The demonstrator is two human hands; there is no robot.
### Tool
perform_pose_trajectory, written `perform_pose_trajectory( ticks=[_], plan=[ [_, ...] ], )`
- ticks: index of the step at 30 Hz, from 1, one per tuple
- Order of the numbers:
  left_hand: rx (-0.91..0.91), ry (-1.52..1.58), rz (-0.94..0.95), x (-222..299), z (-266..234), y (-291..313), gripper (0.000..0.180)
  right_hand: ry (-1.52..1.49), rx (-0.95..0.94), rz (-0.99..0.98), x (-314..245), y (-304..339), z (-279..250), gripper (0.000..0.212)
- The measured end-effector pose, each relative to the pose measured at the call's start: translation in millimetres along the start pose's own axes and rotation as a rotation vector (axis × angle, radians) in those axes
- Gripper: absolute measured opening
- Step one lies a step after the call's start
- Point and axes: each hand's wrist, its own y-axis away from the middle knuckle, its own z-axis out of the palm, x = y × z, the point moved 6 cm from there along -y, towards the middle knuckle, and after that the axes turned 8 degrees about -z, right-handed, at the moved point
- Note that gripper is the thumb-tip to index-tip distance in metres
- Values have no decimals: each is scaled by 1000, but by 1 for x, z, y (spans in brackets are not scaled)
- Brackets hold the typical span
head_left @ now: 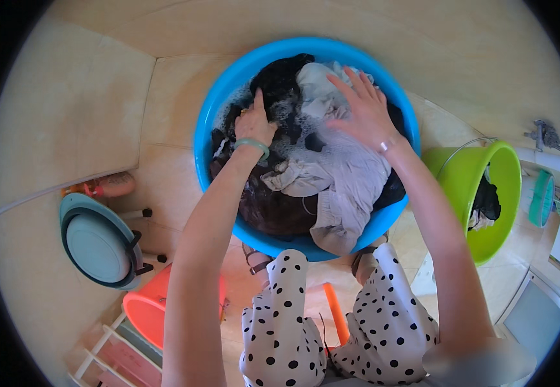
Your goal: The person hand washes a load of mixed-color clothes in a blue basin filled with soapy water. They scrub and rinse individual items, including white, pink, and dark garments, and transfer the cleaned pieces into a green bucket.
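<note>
A round blue basin (204, 129) holds wet laundry in sudsy water. My left hand (256, 122), a green bangle at its wrist, rests against a black garment (281, 74) at the left. Its index finger is stretched out; the other fingers are partly hidden. My right hand (365, 109) is open, fingers spread, over a white cloth (318, 84) at the far side; whether it touches the cloth is unclear. A light grey garment (352, 187) lies across the middle and near right, beside a dark brown garment (273, 209) at the near left.
A lime green bucket (509, 193) with dark and pale cloth inside stands to the right, below a wall tap (544, 134). At left are a grey-blue folding basin (96, 248), an orange-red bucket (147, 303) and a white rack (102, 342). Tiled walls enclose the corner.
</note>
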Motion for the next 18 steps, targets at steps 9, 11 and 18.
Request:
perform_pose_trajectory(
  ticks=[9,11,18],
  plan=[
    [-97,1088,-130,-53,-32,24,47,-144,-65,-52,11,-2,65,33],
    [-75,1197,-139,-57,-50,30,41,-244,-56,-67,-11,22,52,29],
    [-386,1657,55,-6,-126,86,32,-429,-39,-71,-84,112,-19,26]
  ],
)
